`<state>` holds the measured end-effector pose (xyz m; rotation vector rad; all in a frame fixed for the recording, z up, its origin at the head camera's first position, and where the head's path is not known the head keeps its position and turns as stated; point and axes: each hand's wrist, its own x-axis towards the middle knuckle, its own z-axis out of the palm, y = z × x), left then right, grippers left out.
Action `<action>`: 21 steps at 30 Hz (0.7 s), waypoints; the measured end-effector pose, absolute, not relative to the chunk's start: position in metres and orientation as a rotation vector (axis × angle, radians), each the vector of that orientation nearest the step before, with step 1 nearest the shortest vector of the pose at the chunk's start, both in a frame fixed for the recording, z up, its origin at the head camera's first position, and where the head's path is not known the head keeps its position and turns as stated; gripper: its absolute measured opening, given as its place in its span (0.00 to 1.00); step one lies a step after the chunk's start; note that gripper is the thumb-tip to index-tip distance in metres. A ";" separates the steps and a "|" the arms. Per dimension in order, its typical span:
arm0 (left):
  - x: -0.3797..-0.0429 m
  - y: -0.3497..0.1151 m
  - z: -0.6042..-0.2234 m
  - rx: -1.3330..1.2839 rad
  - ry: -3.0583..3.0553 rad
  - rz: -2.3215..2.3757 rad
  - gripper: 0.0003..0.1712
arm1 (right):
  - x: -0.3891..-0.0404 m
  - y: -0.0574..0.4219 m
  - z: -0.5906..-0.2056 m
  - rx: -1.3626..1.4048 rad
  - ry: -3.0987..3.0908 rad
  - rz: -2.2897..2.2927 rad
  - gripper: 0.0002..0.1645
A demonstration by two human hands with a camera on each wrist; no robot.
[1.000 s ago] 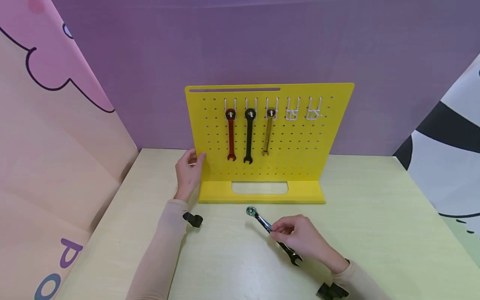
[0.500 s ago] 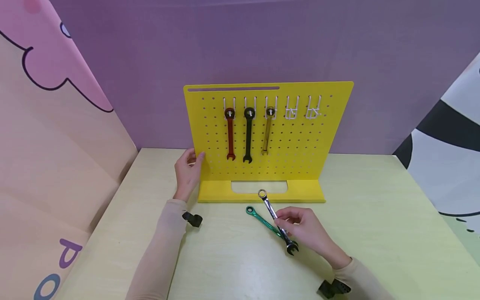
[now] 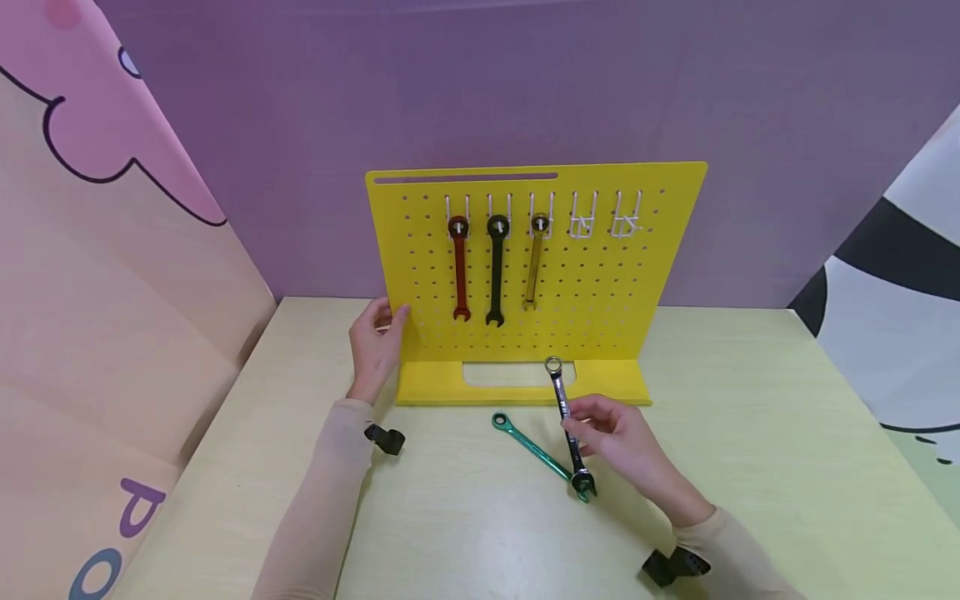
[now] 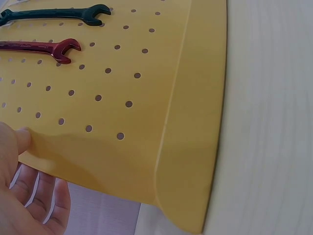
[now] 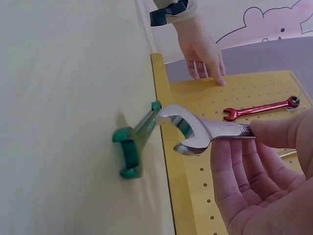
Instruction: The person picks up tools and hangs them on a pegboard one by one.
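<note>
My right hand (image 3: 618, 442) pinches a silver combination wrench (image 3: 564, 408) by its shank, ring end up and open end down. In the right wrist view the wrench's open jaw points away from the thumb. Below it a green combination wrench (image 3: 532, 447) lies on the table; the silver wrench's lower end overlaps its open end in the head view. My left hand (image 3: 375, 350) grips the left edge of a yellow pegboard (image 3: 592, 308), thumb (image 4: 22, 139) on the front, other fingers behind. Red (image 3: 461, 275), black (image 3: 496, 275) and yellow (image 3: 534, 271) wrenches hang on the board.
Two white wire hooks, a left one (image 3: 582, 218) and a right one (image 3: 626, 218), on the board's right side hold nothing. The board's base (image 3: 427, 385) has a wide slot and stands on a pale wooden table (image 3: 750, 433). A purple backdrop (image 3: 525, 83) rises behind.
My right hand has lifted the silver wrench off the green one and moved it up and right, turning it more upright. The green wrench stays in place. My left hand has not moved.
</note>
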<state>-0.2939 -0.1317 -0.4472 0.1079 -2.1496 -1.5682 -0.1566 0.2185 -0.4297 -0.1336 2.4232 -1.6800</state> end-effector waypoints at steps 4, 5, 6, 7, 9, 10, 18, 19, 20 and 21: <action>-0.294 -0.133 -0.448 0.101 -2.150 -1.567 0.17 | -0.161 0.220 -0.427 -0.094 2.439 -1.688 0.18; -0.294 -0.133 -0.448 0.099 -2.148 -1.568 0.17 | -0.162 0.221 -0.426 -0.095 2.443 -1.691 0.18; -0.295 -0.133 -0.448 0.100 -2.148 -1.568 0.17 | -0.163 0.221 -0.425 -0.089 2.443 -1.695 0.19; -0.295 -0.133 -0.448 0.101 -2.148 -1.568 0.17 | -0.165 0.221 -0.424 -0.089 2.443 -1.696 0.19; -0.294 -0.133 -0.448 0.103 -2.146 -1.574 0.18 | -0.167 0.221 -0.422 -0.085 2.438 -1.703 0.20; -0.294 -0.133 -0.448 0.103 -2.144 -1.577 0.18 | -0.167 0.222 -0.421 -0.082 2.432 -1.709 0.20; -0.294 -0.133 -0.446 0.092 -2.142 -1.576 0.17 | -0.173 0.224 -0.410 -0.076 2.413 -1.778 0.21; -0.294 -0.133 -0.447 0.091 -2.142 -1.574 0.17 | -0.173 0.224 -0.409 -0.079 2.415 -1.785 0.21; -0.294 -0.133 -0.447 0.092 -2.143 -1.573 0.17 | -0.174 0.224 -0.408 -0.080 2.421 -1.788 0.21; -0.294 -0.132 -0.447 0.092 -2.146 -1.570 0.17 | -0.174 0.224 -0.407 -0.082 2.426 -1.794 0.21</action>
